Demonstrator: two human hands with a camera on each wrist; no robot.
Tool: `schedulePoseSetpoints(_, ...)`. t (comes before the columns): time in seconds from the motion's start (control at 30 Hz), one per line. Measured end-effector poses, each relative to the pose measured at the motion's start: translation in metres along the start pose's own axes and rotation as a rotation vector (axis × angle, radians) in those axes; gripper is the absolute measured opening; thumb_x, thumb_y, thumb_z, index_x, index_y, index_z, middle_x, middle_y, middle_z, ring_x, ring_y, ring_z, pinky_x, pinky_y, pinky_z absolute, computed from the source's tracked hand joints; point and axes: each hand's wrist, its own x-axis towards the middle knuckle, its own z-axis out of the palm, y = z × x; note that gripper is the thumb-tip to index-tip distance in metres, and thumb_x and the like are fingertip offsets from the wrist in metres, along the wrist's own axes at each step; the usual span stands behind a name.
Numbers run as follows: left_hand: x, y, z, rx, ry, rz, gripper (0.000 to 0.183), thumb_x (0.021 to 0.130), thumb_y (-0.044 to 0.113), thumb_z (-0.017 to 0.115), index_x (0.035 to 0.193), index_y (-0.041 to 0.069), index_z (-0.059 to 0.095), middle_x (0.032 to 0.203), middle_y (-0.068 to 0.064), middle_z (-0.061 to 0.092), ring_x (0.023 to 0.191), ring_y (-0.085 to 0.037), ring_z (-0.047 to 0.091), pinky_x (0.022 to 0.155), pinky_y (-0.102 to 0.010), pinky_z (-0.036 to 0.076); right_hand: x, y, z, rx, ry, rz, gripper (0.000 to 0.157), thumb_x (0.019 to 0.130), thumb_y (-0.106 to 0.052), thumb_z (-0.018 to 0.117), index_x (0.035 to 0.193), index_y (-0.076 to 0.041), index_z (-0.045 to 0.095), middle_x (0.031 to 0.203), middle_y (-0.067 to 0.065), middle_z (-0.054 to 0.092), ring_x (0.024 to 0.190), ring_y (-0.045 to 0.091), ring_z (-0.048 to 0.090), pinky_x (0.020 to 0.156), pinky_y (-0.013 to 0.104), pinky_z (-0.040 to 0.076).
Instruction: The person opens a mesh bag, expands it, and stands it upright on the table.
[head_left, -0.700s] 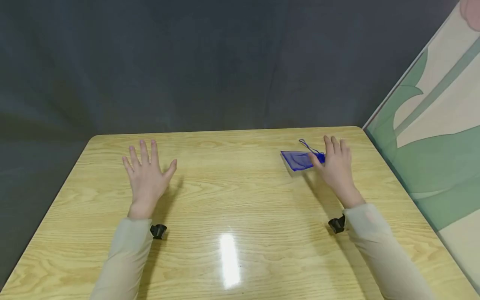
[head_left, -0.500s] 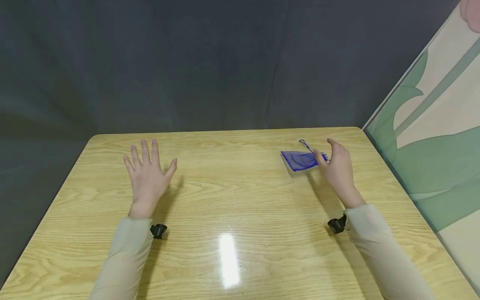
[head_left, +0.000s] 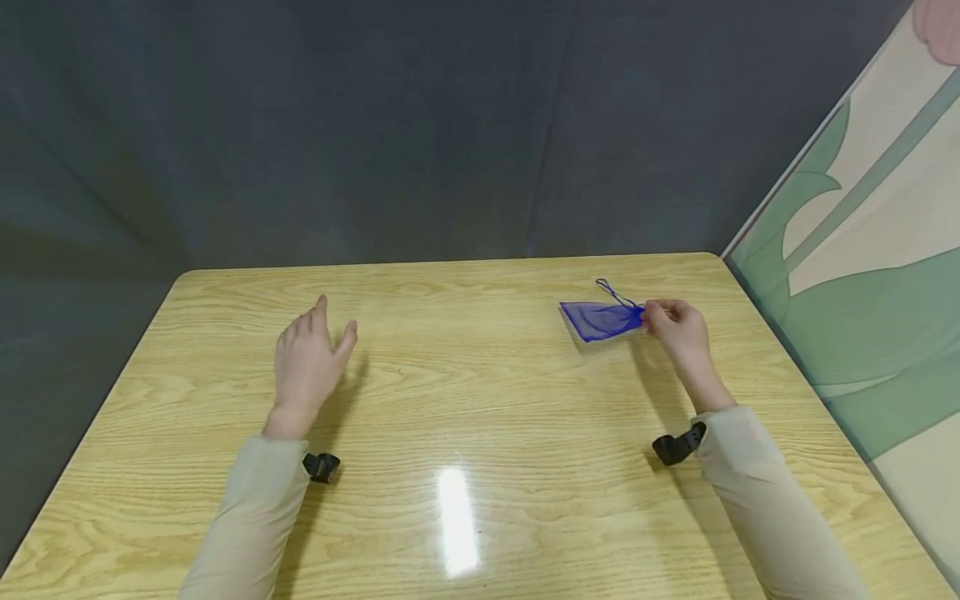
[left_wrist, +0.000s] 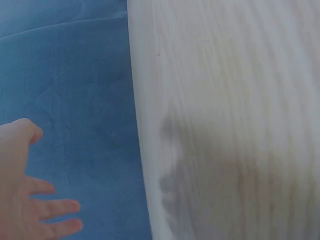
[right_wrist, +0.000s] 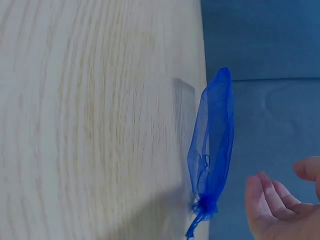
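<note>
A sheer blue organza drawstring pouch is at the right back part of the table, its cord loop pointing toward the far edge. At its gathered neck, my right hand pinches with thumb and fingertips in the head view. The right wrist view shows the pouch lengthwise, neck down; there the right hand appears beside it with a gap. On the left side my left hand hovers over the wood, holding nothing, thumb spread from the fingers. Its fingers show at the left wrist view's lower left.
The wood-grain table carries a bright light reflection near its front. A dark curtain hangs behind the far edge. A leaf-patterned panel borders the right side. Black wrist cameras sit at both cuffs.
My right hand's fingers have drawn together onto the pouch's gathered neck. My left hand has turned, its spread fingers moving closer together. The pouch has hardly moved.
</note>
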Motion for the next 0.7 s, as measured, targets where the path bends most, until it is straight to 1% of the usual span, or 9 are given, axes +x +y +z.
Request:
schedulePoseSetpoints(0.07,-0.001,0.0,0.003,-0.042,-0.043,-0.007,0.064,0.1,0.038,0.042,0.142,-0.009,0.033,0.134,-0.034,0.049,0.121,-0.051,0.048,0.102,-0.06,0.041,0.0,0.002,-0.002,0.105,-0.054,0.055,0.042,0.099,-0.02,0.044,0.122,0.014,0.045,0.068,-0.023,0.058,0.063,-0.01,0.057,0.065,0.008,0.052)
schedulePoseSetpoints(0.2,-0.002,0.002,0.008,-0.127,-0.192,-0.074,0.067,0.101,0.044,0.035,0.147,-0.004,0.027,0.142,-0.032,0.042,0.125,-0.051,0.044,0.101,-0.062,0.04,-0.001,0.005,-0.006,0.293,-0.151,0.166,0.035,0.1,-0.019,0.043,0.121,0.009,0.043,0.07,-0.017,0.063,0.065,-0.006,0.061,0.068,0.009,0.054)
schedulePoseSetpoints(0.3,-0.004,0.003,0.012,-0.194,-0.27,-0.117,0.067,0.102,0.046,0.033,0.149,-0.001,0.024,0.145,-0.028,0.039,0.128,-0.049,0.042,0.101,-0.062,0.041,-0.001,0.009,-0.008,0.382,-0.212,0.238,0.03,0.101,-0.019,0.043,0.12,0.005,0.043,0.072,-0.013,0.066,0.067,-0.003,0.064,0.068,0.01,0.054)
schedulePoseSetpoints(0.4,-0.005,0.005,0.017,-0.263,-0.308,-0.134,0.065,0.102,0.045,0.033,0.149,0.001,0.025,0.147,-0.025,0.039,0.13,-0.046,0.042,0.103,-0.06,0.04,0.0,0.014,-0.009,0.407,-0.251,0.299,0.022,0.101,-0.019,0.043,0.112,-0.002,0.048,0.072,-0.012,0.068,0.069,-0.001,0.066,0.068,0.011,0.055)
schedulePoseSetpoints(0.47,-0.004,0.007,0.02,-0.312,-0.323,-0.139,0.062,0.103,0.042,0.033,0.149,0.001,0.026,0.146,-0.024,0.041,0.132,-0.044,0.041,0.104,-0.059,0.039,0.001,0.018,-0.01,0.445,-0.277,0.347,0.018,0.1,-0.018,0.044,0.103,-0.004,0.055,0.073,-0.008,0.07,0.069,0.001,0.067,0.067,0.013,0.056)
schedulePoseSetpoints(0.57,-0.004,0.01,0.025,-0.385,-0.337,-0.148,0.058,0.103,0.039,0.033,0.148,0.001,0.029,0.144,-0.024,0.044,0.132,-0.042,0.043,0.107,-0.057,0.039,0.004,0.021,-0.009,0.523,-0.325,0.413,0.022,0.1,-0.015,0.043,0.09,-0.009,0.061,0.072,-0.003,0.071,0.067,0.005,0.069,0.067,0.015,0.057)
schedulePoseSetpoints(0.63,-0.003,0.012,0.028,-0.437,-0.355,-0.157,0.057,0.104,0.038,0.032,0.147,0.001,0.03,0.143,-0.024,0.045,0.131,-0.041,0.043,0.107,-0.055,0.039,0.006,0.023,-0.007,0.58,-0.355,0.453,0.027,0.1,-0.014,0.043,0.085,-0.01,0.064,0.071,0.001,0.072,0.067,0.008,0.07,0.068,0.017,0.058)
schedulePoseSetpoints(0.7,-0.003,0.013,0.03,-0.485,-0.379,-0.173,0.056,0.104,0.038,0.031,0.147,0.002,0.03,0.142,-0.024,0.046,0.131,-0.04,0.044,0.108,-0.054,0.039,0.007,0.024,-0.005,0.604,-0.388,0.48,0.028,0.101,-0.016,0.043,0.083,-0.011,0.064,0.071,0.001,0.072,0.068,0.008,0.071,0.068,0.018,0.058)
